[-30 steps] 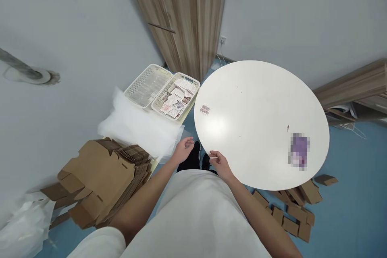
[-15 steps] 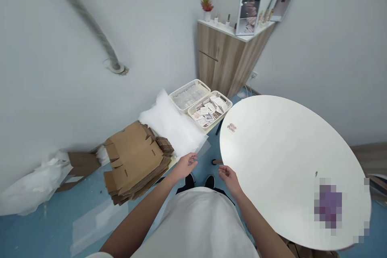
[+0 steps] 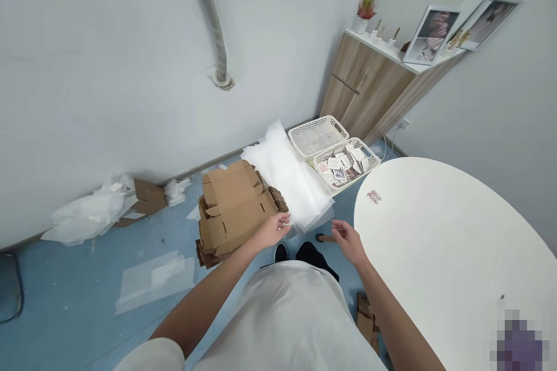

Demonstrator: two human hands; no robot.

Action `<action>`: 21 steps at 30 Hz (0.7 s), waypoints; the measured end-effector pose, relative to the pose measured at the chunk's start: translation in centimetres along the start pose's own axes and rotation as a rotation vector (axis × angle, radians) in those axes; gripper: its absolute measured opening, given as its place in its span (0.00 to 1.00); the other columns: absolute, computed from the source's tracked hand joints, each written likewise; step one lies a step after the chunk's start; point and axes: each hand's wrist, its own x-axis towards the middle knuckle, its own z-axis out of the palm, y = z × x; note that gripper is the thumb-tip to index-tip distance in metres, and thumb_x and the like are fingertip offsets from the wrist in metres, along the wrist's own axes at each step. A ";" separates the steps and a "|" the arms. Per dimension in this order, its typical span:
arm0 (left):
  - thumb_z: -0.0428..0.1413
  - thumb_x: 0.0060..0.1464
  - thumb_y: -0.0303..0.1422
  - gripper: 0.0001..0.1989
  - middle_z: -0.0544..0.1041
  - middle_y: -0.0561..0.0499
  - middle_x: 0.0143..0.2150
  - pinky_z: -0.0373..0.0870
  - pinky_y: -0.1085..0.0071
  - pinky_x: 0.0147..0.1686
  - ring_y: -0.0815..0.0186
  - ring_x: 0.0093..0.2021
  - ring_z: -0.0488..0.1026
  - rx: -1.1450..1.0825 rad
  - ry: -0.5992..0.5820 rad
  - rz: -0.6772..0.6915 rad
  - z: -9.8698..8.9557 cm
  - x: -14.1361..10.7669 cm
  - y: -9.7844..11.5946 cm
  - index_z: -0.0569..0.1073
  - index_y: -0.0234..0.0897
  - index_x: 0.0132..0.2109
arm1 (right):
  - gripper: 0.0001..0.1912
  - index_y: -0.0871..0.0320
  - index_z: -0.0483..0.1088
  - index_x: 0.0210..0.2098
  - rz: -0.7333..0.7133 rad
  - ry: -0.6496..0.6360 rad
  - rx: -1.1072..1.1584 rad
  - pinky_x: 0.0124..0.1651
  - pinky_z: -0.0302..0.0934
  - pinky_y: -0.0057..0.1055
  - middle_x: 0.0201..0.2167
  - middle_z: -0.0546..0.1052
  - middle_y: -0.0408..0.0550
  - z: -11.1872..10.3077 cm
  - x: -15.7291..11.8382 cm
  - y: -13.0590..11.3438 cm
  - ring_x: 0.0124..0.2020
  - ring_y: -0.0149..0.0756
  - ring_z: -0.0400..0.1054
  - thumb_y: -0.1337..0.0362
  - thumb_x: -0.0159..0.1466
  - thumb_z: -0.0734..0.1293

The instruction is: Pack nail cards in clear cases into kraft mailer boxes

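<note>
Floor: the blue floor (image 3: pixel 82 330) runs under everything, with pale flat sheets (image 3: pixel 156 281) lying on it at the left.
Table: the round white table (image 3: pixel 444 243) fills the right side, its near edge just beside the right hand.
Cabinet: the wood-grain cabinet (image 3: pixel 369 81) stands in the corner behind the baskets, with two picture frames and a plant on its white top.
Cardboard: a stack of flat brown cardboard (image 3: pixel 237 206) lies left of the person's front, its near right corner by the left hand.
Packing sheets: soft white sheets (image 3: pixel 289 179) spread between the cardboard and the baskets, their near end just beyond the left hand.
Baskets: two white plastic baskets sit side by side past the sheets; the nearer basket (image 3: pixel 357 176) holds a jumble of small printed cards, the farther basket (image 3: pixel 311 123) clear pieces too small to tell.
Left hand: the left hand (image 3: pixel 273 230) is slack, fingers loosely bent with a gap to the thumb, gripping nothing; whether it touches the cardboard cannot be told.
Right hand: the right hand (image 3: pixel 348 240) is half curled in the air, a narrow gap between thumb and fingers, nothing in its grip.
Purple item: a purple item (image 3: pixel 520 345), blurred into blocks, rests on the table at lower right.
Reddish cluster: a small cluster of reddish pieces (image 3: pixel 373 197) lies near the table's left edge.
</note>
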 end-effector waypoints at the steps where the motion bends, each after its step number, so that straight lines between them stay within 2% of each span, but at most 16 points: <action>1: 0.55 0.47 0.36 0.20 0.73 0.44 0.42 0.67 0.66 0.42 0.65 0.38 0.71 0.005 -0.008 -0.002 -0.3 0.1 0.3 0.68 0.34 0.48 | 0.19 0.56 0.67 0.43 0.000 -0.010 -0.023 0.38 0.64 0.35 0.37 0.73 0.50 -0.2 0.1 -0.4 0.34 0.37 0.68 0.55 0.53 0.62; 6: 0.54 0.47 0.38 0.21 0.73 0.45 0.44 0.67 0.67 0.39 0.63 0.39 0.71 0.064 -0.082 0.044 -1.7 1.6 3.2 0.68 0.38 0.49 | 0.18 0.55 0.68 0.41 -0.014 -0.030 -0.120 0.36 0.64 0.36 0.35 0.73 0.49 -0.9 2.8 -2.2 0.32 0.37 0.68 0.55 0.54 0.61; 11: 0.53 0.47 0.40 0.24 0.73 0.47 0.46 0.66 0.68 0.38 0.61 0.40 0.71 0.175 -0.125 0.073 -3.7 5.5 6.3 0.67 0.41 0.52 | 0.17 0.55 0.68 0.42 -0.118 -0.071 -0.260 0.39 0.62 0.37 0.36 0.74 0.49 -0.9 9.0 -4.3 0.33 0.37 0.67 0.57 0.54 0.61; 15: 0.52 0.48 0.40 0.24 0.70 0.46 0.50 0.63 0.67 0.44 0.58 0.47 0.68 0.354 -0.134 0.041 -5.1 10.5 7.1 0.65 0.41 0.53 | 0.18 0.57 0.67 0.44 -0.193 -0.105 -0.404 0.41 0.61 0.38 0.40 0.73 0.51 -1.3 15.4 -5.8 0.39 0.40 0.67 0.59 0.56 0.59; 18: 0.50 0.50 0.40 0.25 0.67 0.44 0.54 0.58 0.63 0.51 0.56 0.53 0.62 0.491 -0.135 0.044 -5.5 15.2 7.2 0.62 0.38 0.55 | 0.17 0.58 0.67 0.43 -0.252 -0.033 -0.488 0.47 0.57 0.41 0.42 0.72 0.53 -1.2 20.4 -6.8 0.45 0.43 0.64 0.59 0.58 0.58; 21: 0.48 0.51 0.37 0.25 0.65 0.45 0.55 0.56 0.62 0.52 0.56 0.55 0.60 0.552 -0.089 0.043 -5.2 20.3 7.2 0.59 0.38 0.57 | 0.17 0.58 0.65 0.46 -0.276 0.002 -0.564 0.52 0.50 0.44 0.45 0.71 0.53 -0.2 25.0 -7.7 0.48 0.43 0.63 0.61 0.58 0.57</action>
